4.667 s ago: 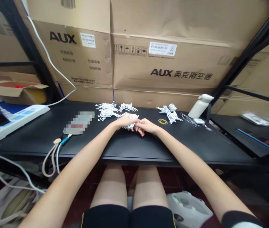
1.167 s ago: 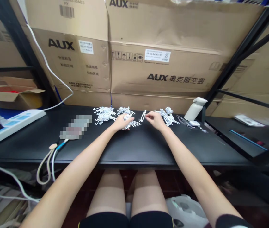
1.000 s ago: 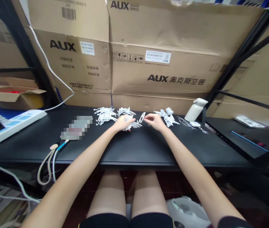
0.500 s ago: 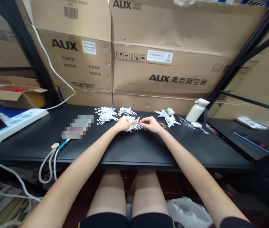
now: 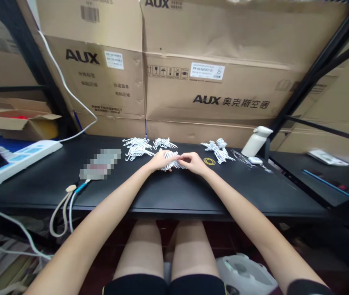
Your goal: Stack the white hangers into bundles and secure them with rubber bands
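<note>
On the black table [image 5: 174, 188] my left hand [image 5: 159, 160] grips a stack of small white plastic hooks [image 5: 172, 159]. My right hand [image 5: 194, 162] touches the right end of that same stack, fingers pinched on it. A pile of loose white hooks [image 5: 218, 148] lies to the right of my hands. Two more bunches of white hooks [image 5: 137, 148] lie behind my left hand. A yellow rubber band [image 5: 209, 161] lies flat just right of my right hand.
A white bottle [image 5: 256, 140] stands at the back right beside a black shelf post. A white power strip [image 5: 17, 157] and cables [image 5: 63, 205] lie on the left. Large cardboard boxes [image 5: 205, 73] form the wall behind the table.
My right hand carried one white hook from the right pile to the stack in my left hand and now rests against it. The yellow rubber band is uncovered again.
</note>
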A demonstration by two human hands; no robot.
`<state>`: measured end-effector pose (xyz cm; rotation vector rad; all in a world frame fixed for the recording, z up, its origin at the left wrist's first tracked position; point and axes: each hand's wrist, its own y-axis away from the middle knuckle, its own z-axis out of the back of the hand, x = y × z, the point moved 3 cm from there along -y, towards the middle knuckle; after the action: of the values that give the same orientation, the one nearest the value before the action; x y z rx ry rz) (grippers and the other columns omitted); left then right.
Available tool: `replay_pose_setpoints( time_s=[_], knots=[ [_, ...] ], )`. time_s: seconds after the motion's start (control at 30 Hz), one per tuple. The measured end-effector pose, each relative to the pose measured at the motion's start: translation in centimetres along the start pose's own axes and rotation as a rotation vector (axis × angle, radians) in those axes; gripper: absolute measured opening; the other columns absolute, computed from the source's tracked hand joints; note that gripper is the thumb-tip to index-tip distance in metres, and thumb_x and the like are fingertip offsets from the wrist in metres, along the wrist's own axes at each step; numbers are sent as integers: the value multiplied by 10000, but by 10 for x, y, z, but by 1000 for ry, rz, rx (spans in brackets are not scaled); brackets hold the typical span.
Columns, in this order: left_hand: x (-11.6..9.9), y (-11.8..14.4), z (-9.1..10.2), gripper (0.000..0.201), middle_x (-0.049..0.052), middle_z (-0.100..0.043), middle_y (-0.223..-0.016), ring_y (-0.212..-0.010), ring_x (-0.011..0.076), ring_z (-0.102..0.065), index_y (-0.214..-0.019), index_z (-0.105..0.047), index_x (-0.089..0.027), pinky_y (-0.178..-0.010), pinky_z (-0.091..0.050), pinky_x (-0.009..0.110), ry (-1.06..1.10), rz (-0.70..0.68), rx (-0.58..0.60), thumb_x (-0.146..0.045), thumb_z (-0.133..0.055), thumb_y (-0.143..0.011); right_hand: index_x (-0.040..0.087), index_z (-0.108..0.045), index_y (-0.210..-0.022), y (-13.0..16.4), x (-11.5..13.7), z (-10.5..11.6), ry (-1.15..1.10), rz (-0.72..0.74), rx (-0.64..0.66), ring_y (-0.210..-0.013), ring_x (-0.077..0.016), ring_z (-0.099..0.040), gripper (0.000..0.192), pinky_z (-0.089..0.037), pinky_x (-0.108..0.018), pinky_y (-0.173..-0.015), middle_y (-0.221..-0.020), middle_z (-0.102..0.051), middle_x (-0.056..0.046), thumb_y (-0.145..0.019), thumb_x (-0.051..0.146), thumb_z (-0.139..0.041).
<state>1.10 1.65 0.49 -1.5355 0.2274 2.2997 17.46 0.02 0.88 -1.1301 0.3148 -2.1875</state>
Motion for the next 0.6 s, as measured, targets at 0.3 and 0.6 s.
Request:
replay_pose_setpoints(
  time_s=[0.3, 0.6],
  knots=[
    [-5, 3, -1, 418, 39, -662, -653, -517, 179, -654, -814, -574, -144, -419, -480, 239, 17, -23, 43, -543, -649, -719, 134, -693, -790, 1, 5, 0, 5, 23, -18, -579, -121, -519, 231, -399, -231, -565, -678, -644, -33, -793, 330, -571],
    [-12, 4, -1, 319, 15, -632, -570, -465, 152, -618, -730, -577, -149, -401, -459, 221, 39, -33, 68, -458, -657, -744, 132, -695, -792, 2, 10, -3, -92, -55, 35, -553, -121, -533, 277, -400, -231, -535, -629, -627, -20, -777, 397, -616]
  ],
)
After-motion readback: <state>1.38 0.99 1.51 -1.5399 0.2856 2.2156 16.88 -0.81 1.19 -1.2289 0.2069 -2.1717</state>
